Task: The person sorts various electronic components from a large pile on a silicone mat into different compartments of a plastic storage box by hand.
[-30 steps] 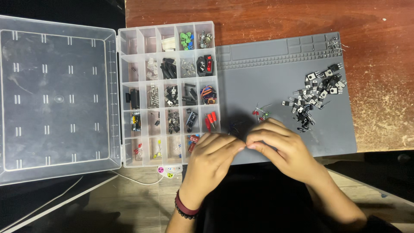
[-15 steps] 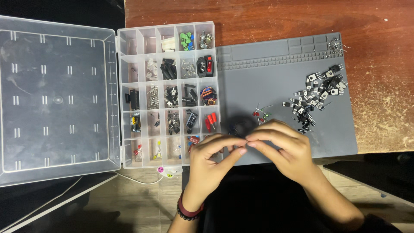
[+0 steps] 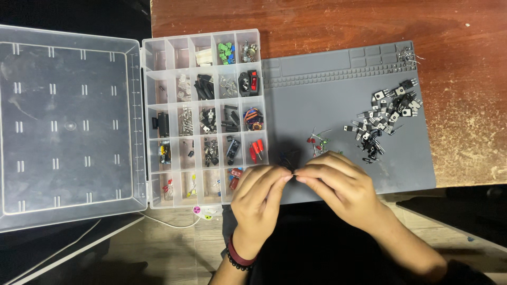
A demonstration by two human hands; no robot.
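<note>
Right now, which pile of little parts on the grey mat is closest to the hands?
The small cluster of red and green LEDs, just above the right hand. The bigger heap of black transistors lies farther off toward the mat's right edge.

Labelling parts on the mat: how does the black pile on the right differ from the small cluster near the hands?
The black pile is larger and denser than the small cluster. The pile's parts are black bodies with silvery tabs and legs; the cluster's are tiny red and green pieces on thin leads. The pile lies far from the hands, while the cluster sits just above the right hand. Both lie loose on the grey mat, outside the organiser box.
</note>
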